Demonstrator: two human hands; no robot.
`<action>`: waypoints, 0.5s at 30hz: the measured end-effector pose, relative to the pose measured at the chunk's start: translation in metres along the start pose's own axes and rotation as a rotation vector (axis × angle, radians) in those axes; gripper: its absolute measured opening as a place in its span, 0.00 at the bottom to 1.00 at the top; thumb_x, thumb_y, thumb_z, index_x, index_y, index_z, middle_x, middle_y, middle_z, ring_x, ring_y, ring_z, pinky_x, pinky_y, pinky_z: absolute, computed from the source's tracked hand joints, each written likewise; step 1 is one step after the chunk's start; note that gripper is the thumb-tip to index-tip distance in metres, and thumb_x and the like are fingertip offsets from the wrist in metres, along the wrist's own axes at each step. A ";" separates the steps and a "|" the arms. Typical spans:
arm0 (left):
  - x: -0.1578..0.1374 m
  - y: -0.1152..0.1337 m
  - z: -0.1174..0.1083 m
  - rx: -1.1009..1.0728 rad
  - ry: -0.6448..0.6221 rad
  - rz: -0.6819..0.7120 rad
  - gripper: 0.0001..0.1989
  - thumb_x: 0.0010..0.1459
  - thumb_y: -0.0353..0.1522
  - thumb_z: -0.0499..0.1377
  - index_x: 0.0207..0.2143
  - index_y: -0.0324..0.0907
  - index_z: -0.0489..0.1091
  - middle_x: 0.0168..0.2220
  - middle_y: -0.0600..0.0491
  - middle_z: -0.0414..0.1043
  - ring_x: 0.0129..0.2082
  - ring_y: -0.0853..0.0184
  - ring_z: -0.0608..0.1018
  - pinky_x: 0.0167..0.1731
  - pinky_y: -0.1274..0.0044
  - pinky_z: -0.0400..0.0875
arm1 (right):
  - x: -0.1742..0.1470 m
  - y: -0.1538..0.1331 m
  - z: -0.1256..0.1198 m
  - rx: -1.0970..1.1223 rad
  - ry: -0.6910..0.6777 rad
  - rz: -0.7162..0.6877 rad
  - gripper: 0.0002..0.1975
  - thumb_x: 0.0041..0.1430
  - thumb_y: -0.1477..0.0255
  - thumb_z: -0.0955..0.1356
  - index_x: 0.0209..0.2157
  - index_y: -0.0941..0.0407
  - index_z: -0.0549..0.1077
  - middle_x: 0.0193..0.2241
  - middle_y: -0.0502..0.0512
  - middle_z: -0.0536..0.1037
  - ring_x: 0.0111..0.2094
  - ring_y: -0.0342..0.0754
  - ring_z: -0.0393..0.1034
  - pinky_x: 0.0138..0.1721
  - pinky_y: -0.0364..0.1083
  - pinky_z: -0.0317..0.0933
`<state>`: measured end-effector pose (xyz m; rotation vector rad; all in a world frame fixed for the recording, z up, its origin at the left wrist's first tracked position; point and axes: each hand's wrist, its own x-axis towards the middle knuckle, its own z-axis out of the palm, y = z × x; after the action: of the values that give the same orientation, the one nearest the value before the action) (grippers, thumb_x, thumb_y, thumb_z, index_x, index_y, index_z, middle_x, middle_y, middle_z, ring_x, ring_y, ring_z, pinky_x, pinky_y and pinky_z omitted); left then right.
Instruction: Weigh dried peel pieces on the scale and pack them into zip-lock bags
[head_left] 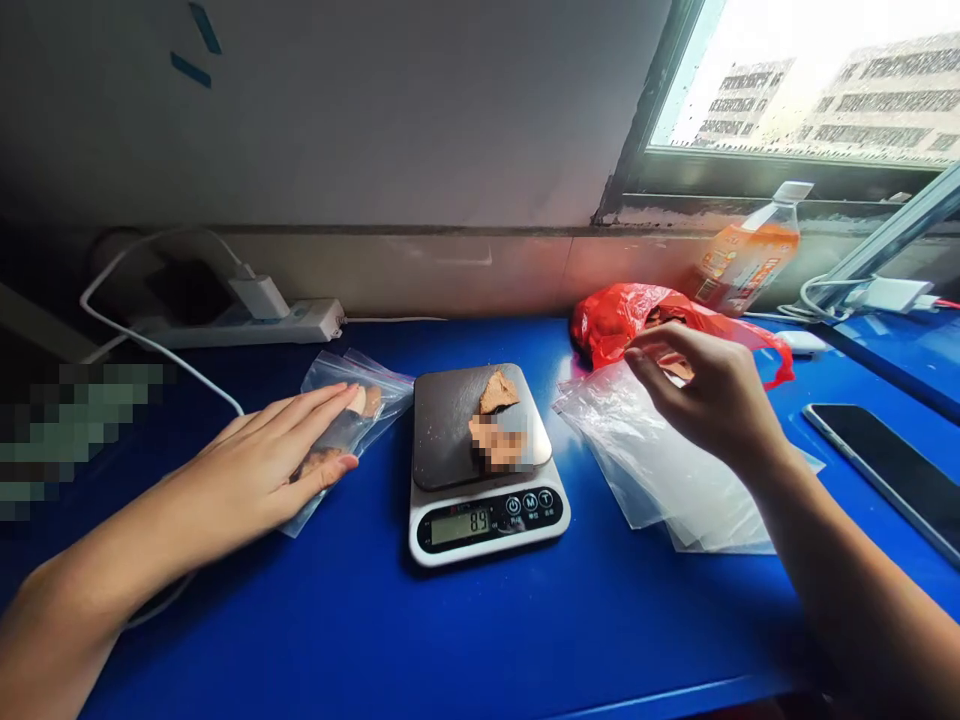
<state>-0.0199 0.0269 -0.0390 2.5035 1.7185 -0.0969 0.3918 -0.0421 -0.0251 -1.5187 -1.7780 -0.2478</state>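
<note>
On the kitchen scale (487, 470), two rough brown dried pieces (498, 392) rest on the metal plate; the display reads 8.9. My left hand (281, 455) lies with fingers outstretched on zip-lock bags (390, 400) that have brown pieces inside, left of the scale. My right hand (709, 395) hovers over the mouth of a red plastic bag (611, 320), its thumb and index finger pinched together. Whatever the pinch may hold does not show. More brown pieces are partly visible in the red bag. Below that hand, clear flat plastic bags (637, 470) are spread on the table.
The blue table (450, 640) meets a wall at the back. A power strip (307, 322) with a plugged-in charger and white cable lies at the back left. At the right are a drink bottle (757, 255), a phone (892, 470) and more cables.
</note>
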 end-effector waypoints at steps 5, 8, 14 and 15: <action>-0.003 -0.011 0.005 -0.051 0.028 0.014 0.41 0.58 0.57 0.41 0.70 0.54 0.50 0.70 0.58 0.54 0.68 0.53 0.61 0.64 0.58 0.61 | -0.003 -0.007 0.009 0.031 -0.094 0.021 0.07 0.63 0.68 0.66 0.34 0.54 0.74 0.29 0.54 0.81 0.30 0.48 0.76 0.32 0.46 0.65; -0.004 -0.012 0.005 -0.081 -0.012 -0.007 0.41 0.56 0.59 0.41 0.70 0.58 0.50 0.70 0.63 0.54 0.69 0.55 0.59 0.64 0.59 0.61 | -0.002 -0.001 0.010 0.062 -0.044 0.065 0.08 0.63 0.66 0.67 0.34 0.54 0.74 0.30 0.55 0.81 0.30 0.49 0.76 0.33 0.47 0.67; -0.004 -0.007 -0.001 -0.080 -0.069 -0.019 0.45 0.53 0.60 0.38 0.70 0.55 0.51 0.70 0.65 0.50 0.71 0.55 0.55 0.67 0.59 0.56 | 0.004 0.073 -0.009 -0.001 0.089 0.504 0.12 0.60 0.72 0.63 0.37 0.58 0.78 0.32 0.60 0.82 0.30 0.49 0.75 0.31 0.45 0.65; -0.005 -0.007 -0.002 -0.072 -0.072 -0.009 0.46 0.53 0.60 0.38 0.71 0.54 0.50 0.71 0.64 0.49 0.71 0.55 0.55 0.67 0.60 0.56 | 0.004 0.088 -0.011 -0.030 0.075 0.562 0.13 0.60 0.74 0.62 0.39 0.59 0.78 0.33 0.62 0.82 0.30 0.49 0.75 0.30 0.45 0.64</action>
<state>-0.0278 0.0249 -0.0373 2.4114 1.6750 -0.1220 0.4760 -0.0219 -0.0427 -1.9299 -1.2293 -0.0476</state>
